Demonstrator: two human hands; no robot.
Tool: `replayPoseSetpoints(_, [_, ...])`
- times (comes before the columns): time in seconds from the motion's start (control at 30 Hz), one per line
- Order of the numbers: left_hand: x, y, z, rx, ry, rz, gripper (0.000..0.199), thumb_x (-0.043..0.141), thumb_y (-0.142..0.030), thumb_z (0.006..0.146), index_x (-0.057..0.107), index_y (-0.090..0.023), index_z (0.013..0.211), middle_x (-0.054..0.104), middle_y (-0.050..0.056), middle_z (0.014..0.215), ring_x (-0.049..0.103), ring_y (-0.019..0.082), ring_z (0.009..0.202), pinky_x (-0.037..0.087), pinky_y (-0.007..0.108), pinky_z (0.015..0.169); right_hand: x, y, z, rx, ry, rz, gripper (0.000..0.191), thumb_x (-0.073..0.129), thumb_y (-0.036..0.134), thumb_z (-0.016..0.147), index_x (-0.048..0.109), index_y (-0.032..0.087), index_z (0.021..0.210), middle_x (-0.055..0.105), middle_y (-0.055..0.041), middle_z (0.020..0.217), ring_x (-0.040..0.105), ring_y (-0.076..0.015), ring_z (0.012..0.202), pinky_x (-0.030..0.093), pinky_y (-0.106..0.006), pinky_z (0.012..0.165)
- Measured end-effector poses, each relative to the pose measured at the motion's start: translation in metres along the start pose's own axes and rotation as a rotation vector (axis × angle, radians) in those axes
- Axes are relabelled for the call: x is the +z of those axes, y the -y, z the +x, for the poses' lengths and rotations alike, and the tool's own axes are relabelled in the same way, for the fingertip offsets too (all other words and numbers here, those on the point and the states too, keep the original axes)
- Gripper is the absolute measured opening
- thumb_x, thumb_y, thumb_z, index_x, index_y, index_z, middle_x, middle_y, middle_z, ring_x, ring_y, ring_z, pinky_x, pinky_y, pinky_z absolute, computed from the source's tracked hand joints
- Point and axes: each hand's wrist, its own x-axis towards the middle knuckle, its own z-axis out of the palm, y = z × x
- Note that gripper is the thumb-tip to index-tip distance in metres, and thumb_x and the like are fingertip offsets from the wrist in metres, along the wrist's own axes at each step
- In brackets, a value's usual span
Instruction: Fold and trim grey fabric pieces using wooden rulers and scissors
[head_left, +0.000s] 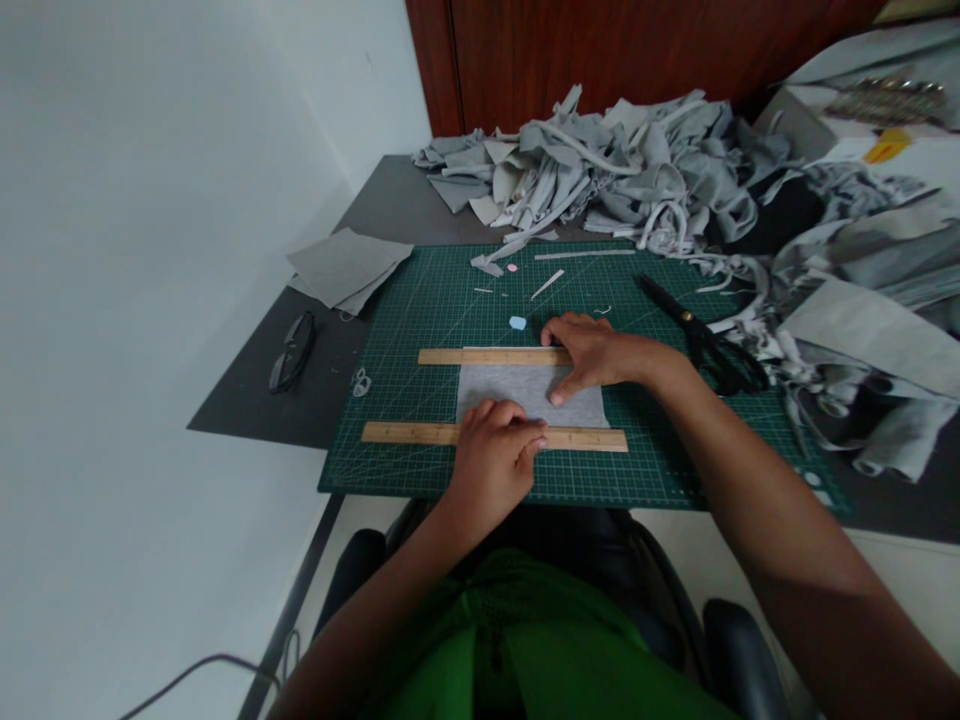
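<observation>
A rectangle of light grey fabric [499, 385] lies on the green cutting mat [420, 470]. One wooden ruler [585, 440] crosses its near edge. Along the fabric's far edge lies a second wooden ruler [480, 356]. My left hand [496, 455] rests on the near ruler with its fingers bent and drawn together around it. Over the right end of the far ruler spreads my right hand [596, 352]. Its thumb touches the fabric, while its fingers reach past the ruler's far side, apart from the thumb. A small light blue chalk piece [517, 323] sits just beyond the far ruler.
Black scissors [694, 325] lie on the mat at right. A heap of grey fabric scraps [585, 165] fills the back, with more scraps [870, 340] at right. Folded grey cloth [349, 265] and glasses [292, 352] are at left. A white box [810, 130] stands at back right.
</observation>
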Motion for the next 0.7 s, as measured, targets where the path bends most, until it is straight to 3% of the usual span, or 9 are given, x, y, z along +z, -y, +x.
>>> replayPoseSetpoints(0.7, [-0.0009,-0.0002,0.0004,0.037,0.006,0.04,0.015,0.07,-0.018,0.094,0.078,-0.025,0.105,0.071,0.003,0.099,0.058,0.025,0.097,0.044,0.042,0.083,-0.0034,0.0028,-0.0016,0.019,0.023,0.008,0.066,0.084,0.058,0.061,0.058,0.028,0.113,0.06,-0.0093,0.117,0.055,-0.0394,0.114,0.041,-0.049,0.095])
